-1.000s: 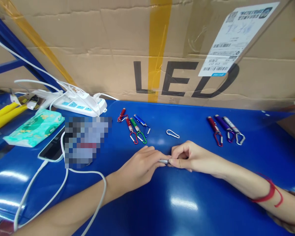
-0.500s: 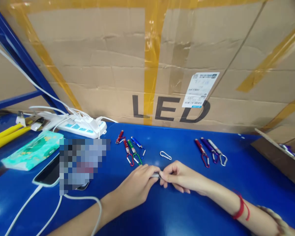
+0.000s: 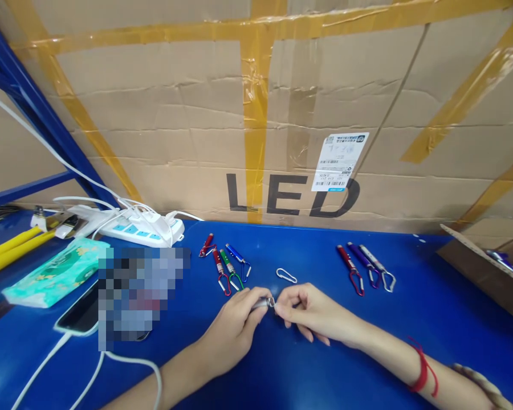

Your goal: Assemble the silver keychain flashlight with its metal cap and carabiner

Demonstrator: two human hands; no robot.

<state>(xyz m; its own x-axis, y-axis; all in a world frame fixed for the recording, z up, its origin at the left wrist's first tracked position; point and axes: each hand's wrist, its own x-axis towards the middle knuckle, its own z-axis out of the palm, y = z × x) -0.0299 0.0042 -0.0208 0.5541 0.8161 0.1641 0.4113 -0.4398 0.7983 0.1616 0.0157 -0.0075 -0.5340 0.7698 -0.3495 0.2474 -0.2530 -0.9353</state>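
Between thumb and fingers, my left hand [image 3: 229,329] grips a small silver keychain flashlight [image 3: 261,303], most of its body hidden by the fingers. A small metal ring [image 3: 272,302] sticks out of its right end. My right hand [image 3: 310,312] is closed in a pinch at that ring, its other fingers loosely curled. Just beyond the hands, a loose silver carabiner [image 3: 286,275] lies flat on the blue table [image 3: 308,370]. Past my left hand lie red, green and blue keychain flashlights [image 3: 227,261] with carabiners attached. Red, purple and silver ones [image 3: 365,265] lie to the right.
A big cardboard box [image 3: 188,131] marked LED stands along the back. On the left are a white power strip [image 3: 143,230] with cables, a green tissue pack [image 3: 57,273], a phone [image 3: 79,310] and yellow handles [image 3: 15,250]. An open carton [image 3: 487,267] sits at right.
The ring end of the flashlight now shows between my hands, where fingertips covered it before. My fingertips have drawn slightly apart, and the view has tilted up a little.
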